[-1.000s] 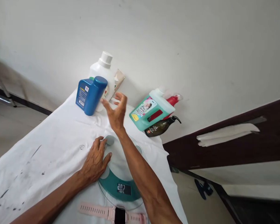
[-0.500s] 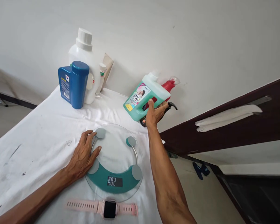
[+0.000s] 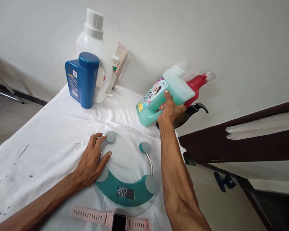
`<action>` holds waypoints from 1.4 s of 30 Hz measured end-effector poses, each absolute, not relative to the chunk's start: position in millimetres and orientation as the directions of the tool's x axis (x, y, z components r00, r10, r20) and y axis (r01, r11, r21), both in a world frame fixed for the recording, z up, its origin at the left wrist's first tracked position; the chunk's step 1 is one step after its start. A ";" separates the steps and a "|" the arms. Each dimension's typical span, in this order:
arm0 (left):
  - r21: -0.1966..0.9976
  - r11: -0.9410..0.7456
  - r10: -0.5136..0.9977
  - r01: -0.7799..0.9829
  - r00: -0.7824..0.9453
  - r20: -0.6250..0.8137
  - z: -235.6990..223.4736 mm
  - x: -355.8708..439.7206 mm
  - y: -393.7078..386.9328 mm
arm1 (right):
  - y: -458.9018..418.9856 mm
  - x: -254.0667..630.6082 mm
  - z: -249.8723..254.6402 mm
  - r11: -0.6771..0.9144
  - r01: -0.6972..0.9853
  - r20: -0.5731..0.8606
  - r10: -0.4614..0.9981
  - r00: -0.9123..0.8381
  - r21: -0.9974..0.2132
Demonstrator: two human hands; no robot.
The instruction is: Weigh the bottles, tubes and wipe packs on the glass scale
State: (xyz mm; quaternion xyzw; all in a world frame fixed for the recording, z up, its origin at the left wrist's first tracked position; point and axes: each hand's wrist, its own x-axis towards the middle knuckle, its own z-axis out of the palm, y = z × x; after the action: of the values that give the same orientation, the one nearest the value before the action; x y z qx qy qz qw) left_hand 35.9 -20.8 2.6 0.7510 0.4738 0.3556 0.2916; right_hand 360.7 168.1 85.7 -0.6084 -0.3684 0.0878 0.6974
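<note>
My right hand (image 3: 170,110) is closed round the handle of a teal detergent jug (image 3: 163,96) with a white cap, which tilts near the wall at the table's far right. Behind the jug lie a red bottle (image 3: 197,85) and a dark pump bottle (image 3: 186,115). My left hand (image 3: 92,162) rests flat, fingers spread, on the left rim of a round glass scale (image 3: 127,166) with a teal band and a lit display. A pink smartwatch (image 3: 110,219) lies in front of the scale.
A blue bottle (image 3: 83,80), a tall white bottle (image 3: 93,48) and a tube (image 3: 120,61) stand against the wall at the back. The white cloth (image 3: 38,138) on the table has dark smudges at left. A dark wooden ledge (image 3: 243,141) and the floor lie to the right.
My right hand went from the air above the scale over to the teal jug, gripped its handle and lifted it off the cloth. My left hand stayed on the scale.
</note>
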 end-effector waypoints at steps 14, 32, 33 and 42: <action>0.782 -0.410 0.902 0.469 0.337 0.270 3.5 31.9 -17.0 | -10.4 295.6 170.4 0.449 0.221 0.473 0.589 0.656 -0.866; 0.726 -0.517 0.848 0.453 0.388 0.361 -5.4 27.4 -8.8 | -81.8 245.5 132.6 0.388 0.263 0.465 0.652 0.599 -0.883; 0.722 -0.519 0.847 0.458 0.390 0.361 -5.8 27.2 -8.3 | -83.4 243.9 129.5 0.386 0.313 0.496 0.632 0.595 -0.868; 0.704 -0.532 0.838 0.470 0.411 0.358 -5.7 24.9 -6.4 | -108.3 249.6 82.8 0.351 0.544 0.645 0.481 0.593 -0.762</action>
State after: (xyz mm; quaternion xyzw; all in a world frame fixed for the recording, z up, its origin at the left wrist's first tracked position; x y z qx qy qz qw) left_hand 24.9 -6.4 -5.7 0.7994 0.4091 0.3563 0.2583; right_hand 249.6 -108.3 82.8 -0.5691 -0.4504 -0.0228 0.6876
